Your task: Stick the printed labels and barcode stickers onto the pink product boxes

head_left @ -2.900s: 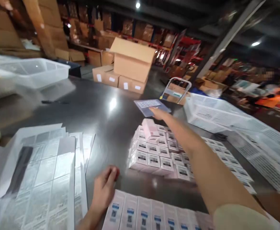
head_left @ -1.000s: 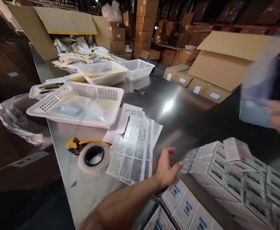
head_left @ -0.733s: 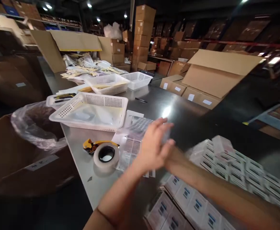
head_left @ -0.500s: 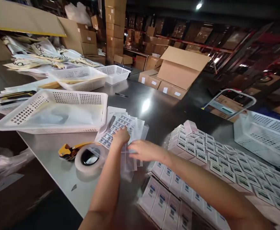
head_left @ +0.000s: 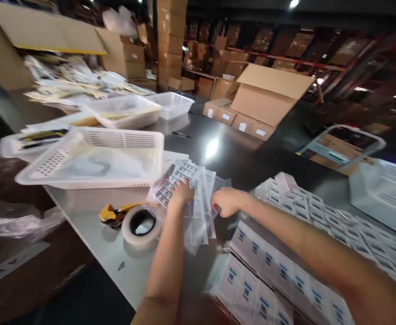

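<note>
My left hand (head_left: 182,193) lies on a sheet of small printed code labels (head_left: 165,189), its fingers resting on the paper. Under and beside it spread several clear plastic sleeves (head_left: 198,221) and white papers. Just right of this pile is my right hand (head_left: 230,201), with curled fingers near the sleeves' edge; whatever is between the fingertips is hidden. A roll of clear tape (head_left: 130,230) and a yellow-handled tape dispenser (head_left: 109,215) sit left of my left forearm. Below my right forearm stand rows of pale pink boxes (head_left: 248,289) with blue print and codes.
A white perforated basket (head_left: 92,183) stands at the left, with more baskets (head_left: 172,106) behind. Many small boxes (head_left: 314,212) fill the right side beside a white crate (head_left: 380,194). A pen (head_left: 181,134) lies on the metal table. An open carton (head_left: 257,104) stands beyond.
My right hand has moved right, away from my left hand and to the pile's right edge. My left hand stays on the label sheet, its fingers more spread. The view has shifted slightly left.
</note>
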### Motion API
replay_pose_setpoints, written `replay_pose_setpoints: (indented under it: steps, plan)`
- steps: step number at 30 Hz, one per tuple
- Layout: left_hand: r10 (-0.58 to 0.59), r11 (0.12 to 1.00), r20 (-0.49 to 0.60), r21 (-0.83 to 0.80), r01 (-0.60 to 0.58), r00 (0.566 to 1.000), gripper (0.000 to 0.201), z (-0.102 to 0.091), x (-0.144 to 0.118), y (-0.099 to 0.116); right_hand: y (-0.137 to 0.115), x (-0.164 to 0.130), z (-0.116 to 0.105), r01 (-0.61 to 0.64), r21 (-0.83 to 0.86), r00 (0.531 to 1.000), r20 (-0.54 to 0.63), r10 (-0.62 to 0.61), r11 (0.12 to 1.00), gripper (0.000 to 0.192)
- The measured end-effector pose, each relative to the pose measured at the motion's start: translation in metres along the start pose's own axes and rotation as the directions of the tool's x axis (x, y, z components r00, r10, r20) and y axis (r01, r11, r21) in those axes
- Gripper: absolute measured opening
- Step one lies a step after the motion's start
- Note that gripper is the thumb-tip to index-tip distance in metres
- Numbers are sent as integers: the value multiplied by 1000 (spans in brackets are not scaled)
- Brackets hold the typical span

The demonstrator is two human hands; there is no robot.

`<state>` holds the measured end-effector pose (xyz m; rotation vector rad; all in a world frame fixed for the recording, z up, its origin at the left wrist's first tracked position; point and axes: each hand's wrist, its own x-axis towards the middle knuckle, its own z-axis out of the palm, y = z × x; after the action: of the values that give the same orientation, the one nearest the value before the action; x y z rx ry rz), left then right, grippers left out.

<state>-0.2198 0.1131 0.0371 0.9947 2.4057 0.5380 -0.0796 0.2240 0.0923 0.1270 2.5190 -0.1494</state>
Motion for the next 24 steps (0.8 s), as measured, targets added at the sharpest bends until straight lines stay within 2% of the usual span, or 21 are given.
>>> replay_pose_setpoints:
  steps: [3, 5, 9, 12, 15, 19, 21, 24]
  plan:
    - [5, 994, 18, 112, -7, 1000, 61, 12, 5, 5, 20, -31, 13, -119, 174, 990, 94, 104, 978, 14]
    - [27, 984, 13, 174, -29, 1000, 70, 22, 4, 16, 25, -41, 26, -196, 256, 980, 89, 179, 946, 22]
    - [81, 966, 9, 247, -81, 997, 86, 46, -8, 47, 27, -30, 48, -286, 390, 954, 31, 298, 875, 26]
    - [63, 963, 35, 260, -70, 997, 95, 64, -15, 62, 28, -10, 54, -315, 515, 934, 20, 356, 797, 30]
    - [59, 965, 40, 254, -67, 997, 85, 73, -17, 66, 29, 8, 56, -343, 660, 900, 28, 434, 668, 33]
    - [66, 973, -7, 223, -63, 998, 61, 72, -17, 69, 26, 21, 58, -332, 814, 863, 58, 502, 476, 36]
    - [50, 979, -25, 200, -43, 998, 53, 68, -18, 72, 24, 23, 59, -297, 858, 856, 44, 516, 419, 37]
    - [52, 988, -38, 150, -46, 998, 49, 56, -23, 77, 21, 23, 57, -231, 890, 854, -7, 520, 393, 36]
